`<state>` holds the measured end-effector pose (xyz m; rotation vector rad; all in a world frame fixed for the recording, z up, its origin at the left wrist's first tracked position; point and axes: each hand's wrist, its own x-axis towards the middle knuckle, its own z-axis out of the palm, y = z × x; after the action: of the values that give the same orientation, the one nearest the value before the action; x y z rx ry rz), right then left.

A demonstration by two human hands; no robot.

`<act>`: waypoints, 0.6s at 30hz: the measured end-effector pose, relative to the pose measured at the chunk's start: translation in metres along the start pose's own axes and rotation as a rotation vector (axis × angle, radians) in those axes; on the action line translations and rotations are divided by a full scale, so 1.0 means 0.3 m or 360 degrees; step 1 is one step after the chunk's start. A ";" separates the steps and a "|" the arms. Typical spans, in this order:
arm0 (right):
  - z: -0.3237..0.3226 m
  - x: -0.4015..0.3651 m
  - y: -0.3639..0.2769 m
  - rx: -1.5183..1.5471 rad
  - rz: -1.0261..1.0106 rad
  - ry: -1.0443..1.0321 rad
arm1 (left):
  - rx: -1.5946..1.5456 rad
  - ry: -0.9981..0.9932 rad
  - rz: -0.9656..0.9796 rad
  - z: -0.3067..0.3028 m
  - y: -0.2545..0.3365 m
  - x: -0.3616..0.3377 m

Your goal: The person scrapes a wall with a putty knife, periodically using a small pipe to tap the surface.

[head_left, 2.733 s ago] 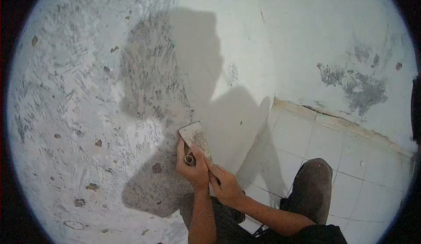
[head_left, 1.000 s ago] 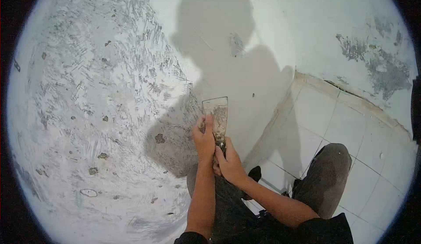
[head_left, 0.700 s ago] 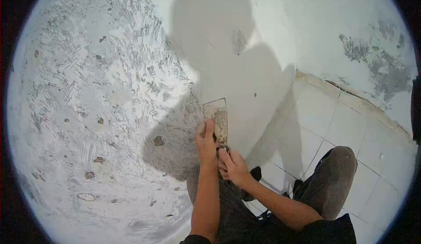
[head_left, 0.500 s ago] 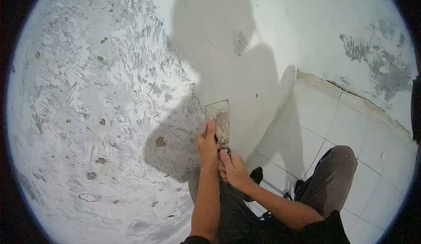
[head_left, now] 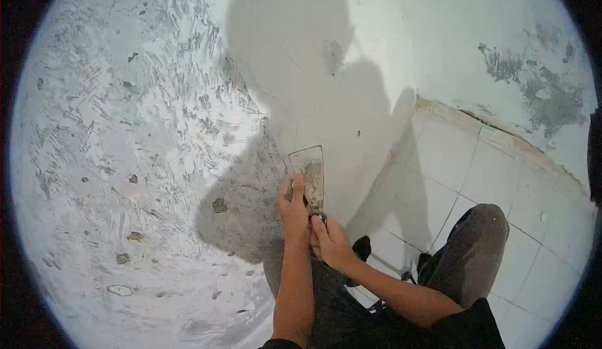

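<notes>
A wide-bladed scraper [head_left: 315,176], its blade stained brown, points up against the wall [head_left: 338,123] in the middle of the head view. My right hand [head_left: 334,247] is closed around its handle, most of which the fingers hide. Higher up, my left hand [head_left: 293,211] grips the blade's left side near its base, thumb laid along the metal. The blade overlaps the smooth, pale part of the wall, close to the border with a rough, scratched area [head_left: 157,154].
Small chipped holes [head_left: 219,205] dot the rough area at left. White floor tiles [head_left: 451,161] lie at right, bordered by a cracked, beige skirting strip [head_left: 495,129]. Grey patches [head_left: 555,101] mark the wall above it. My bent knee [head_left: 480,242] is at lower right. My shadow falls across the wall.
The view has shifted slightly, so wall and tiles appear a little further left. Both hands keep the same hold, and the scraper sits slightly lower against the wall.
</notes>
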<state>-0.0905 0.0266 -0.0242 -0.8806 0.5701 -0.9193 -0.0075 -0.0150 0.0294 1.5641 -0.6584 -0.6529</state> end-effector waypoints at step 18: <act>0.000 0.045 0.055 -0.0331 -0.0334 0.0136 | 0.0158 0.0029 0.0115 0.010 0.039 -0.005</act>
<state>-0.0765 0.0202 -0.0389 -1.1079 0.6641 -1.1053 -0.0110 -0.0168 0.0408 1.6280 -0.7398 -0.5588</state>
